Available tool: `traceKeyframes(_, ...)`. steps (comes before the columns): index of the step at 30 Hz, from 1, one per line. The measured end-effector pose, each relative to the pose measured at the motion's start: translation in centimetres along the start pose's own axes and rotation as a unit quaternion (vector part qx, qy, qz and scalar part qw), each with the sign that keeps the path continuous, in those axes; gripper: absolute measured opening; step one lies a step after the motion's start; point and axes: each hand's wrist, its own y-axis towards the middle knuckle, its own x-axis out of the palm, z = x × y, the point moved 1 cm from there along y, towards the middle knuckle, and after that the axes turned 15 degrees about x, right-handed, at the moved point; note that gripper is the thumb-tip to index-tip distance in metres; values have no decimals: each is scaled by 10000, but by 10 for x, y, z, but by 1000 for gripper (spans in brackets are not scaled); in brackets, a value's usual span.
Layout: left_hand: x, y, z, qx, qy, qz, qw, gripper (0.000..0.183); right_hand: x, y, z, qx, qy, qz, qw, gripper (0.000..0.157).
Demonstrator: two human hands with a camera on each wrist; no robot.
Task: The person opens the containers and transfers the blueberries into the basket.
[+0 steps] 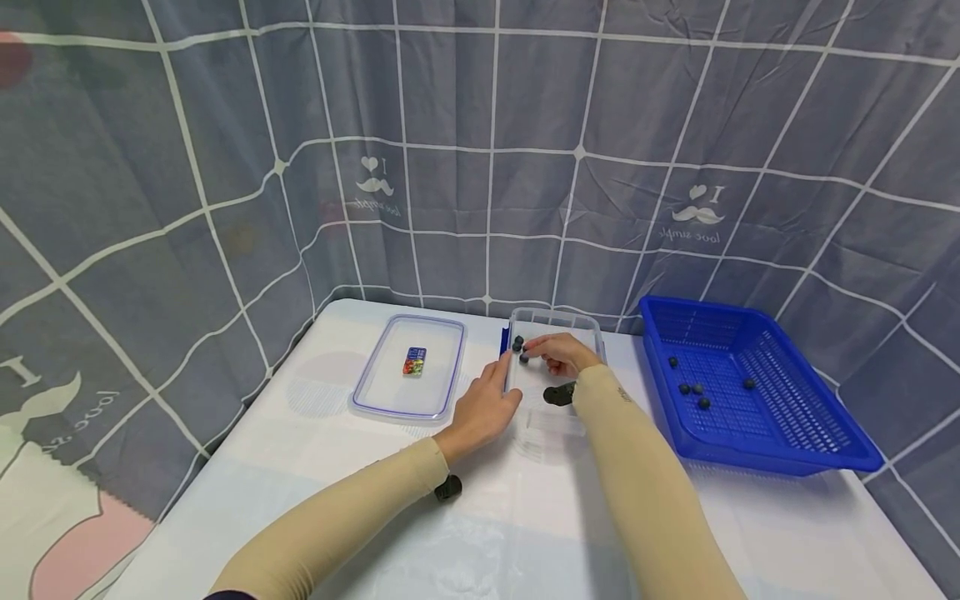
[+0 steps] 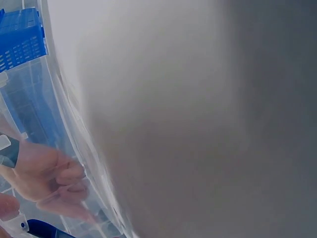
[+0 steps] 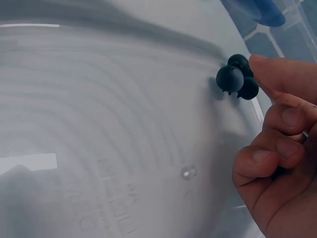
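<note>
Forefinger (image 3: 285, 77) of right hand (image 1: 562, 354) straight at blueberries (image 3: 230, 79); other fingers (image 3: 255, 163) bent

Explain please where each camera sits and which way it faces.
Head: worn there, facing forward and down at the table and clear container; sleeved forearms, left hand and right hand show.
Left wrist: worn there, facing the container's side; right hand seen through it, left fingers at lower left.
Right wrist: worn there, facing into the container at dark berries; right fingers show.
Shared by head and right wrist: these berries.
</note>
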Motion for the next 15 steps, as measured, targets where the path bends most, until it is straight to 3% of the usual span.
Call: traceKeyframes(15,2,1,-2,6,18,5,10000,72,2,4,5,26,-194,158,9997,39)
